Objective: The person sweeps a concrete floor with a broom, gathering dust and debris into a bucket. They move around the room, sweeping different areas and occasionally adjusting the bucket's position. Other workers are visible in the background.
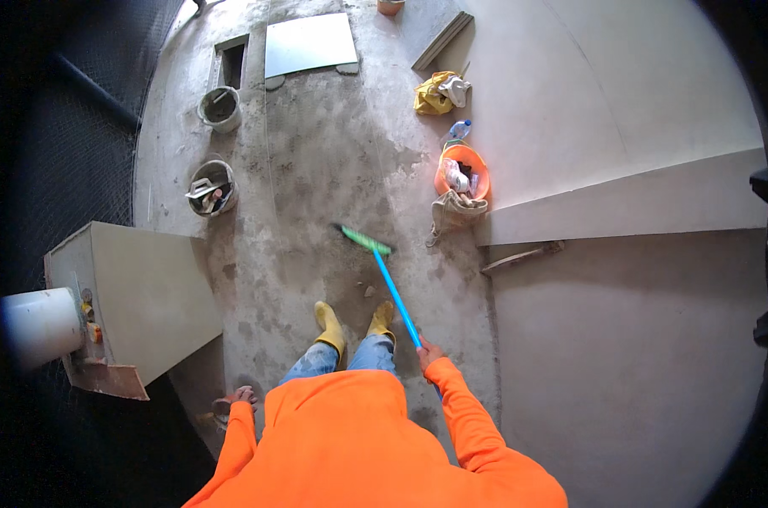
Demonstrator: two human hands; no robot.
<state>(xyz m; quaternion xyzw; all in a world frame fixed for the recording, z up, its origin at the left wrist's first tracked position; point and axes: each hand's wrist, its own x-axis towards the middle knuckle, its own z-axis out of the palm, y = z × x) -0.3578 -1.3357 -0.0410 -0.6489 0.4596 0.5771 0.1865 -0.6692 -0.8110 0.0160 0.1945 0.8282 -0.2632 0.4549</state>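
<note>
My right hand (pixel 429 353) grips the blue handle of a push broom (pixel 396 298). The green broom head (pixel 366 240) rests on or just over the concrete floor ahead of my yellow rubber boots (pixel 330 322), and its bristles look blurred. Down at my left side is my left hand (pixel 241 395), fingers partly curled, beside a brownish object on the floor that I cannot make out; whether the hand touches it is unclear. Small chips of debris (pixel 369 291) lie between the boots and the broom head.
Two buckets (pixel 233 190) (pixel 236 117) stand at the left near a floor opening (pixel 233 62). A block-shaped plastered wall (pixel 149 298) bears a white bucket (pixel 44 327). At the right are an orange bucket (pixel 444 181), a water bottle (pixel 460 129) and a yellow bag (pixel 429 98). A pale panel (pixel 311 43) lies ahead.
</note>
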